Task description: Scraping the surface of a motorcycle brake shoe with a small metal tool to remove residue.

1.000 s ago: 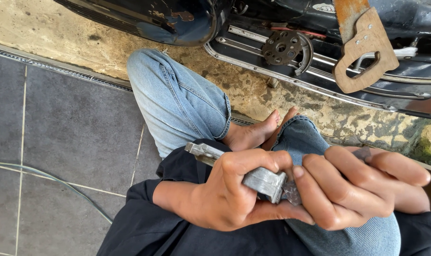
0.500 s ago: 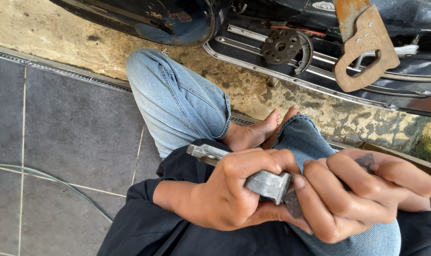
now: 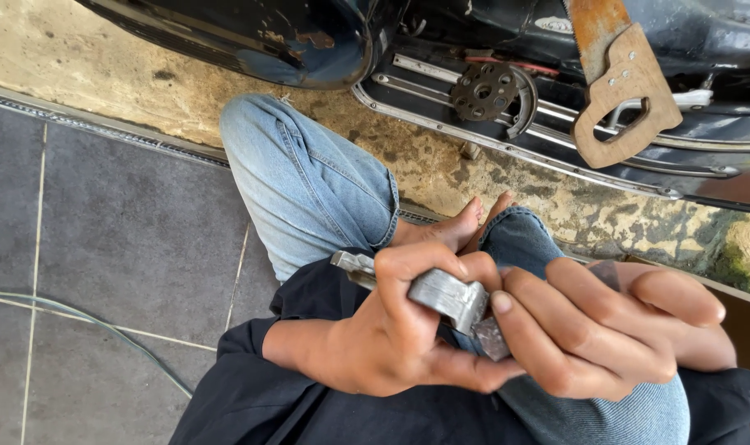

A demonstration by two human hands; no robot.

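grey metal part (image 3: pixel 441 292), gripped between left hand (image 3: pixel 391 338), right hand (image 3: pixel 606 330)

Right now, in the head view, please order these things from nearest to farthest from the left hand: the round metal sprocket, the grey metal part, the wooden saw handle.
1. Grey metal part: gripped in the left hand, over the lap.
2. Round metal sprocket: above the hands, on the dark vehicle's footboard.
3. Wooden saw handle: upper right, beyond the sprocket.

single head camera, looking steeply down, close over lap and hands, floor beyond
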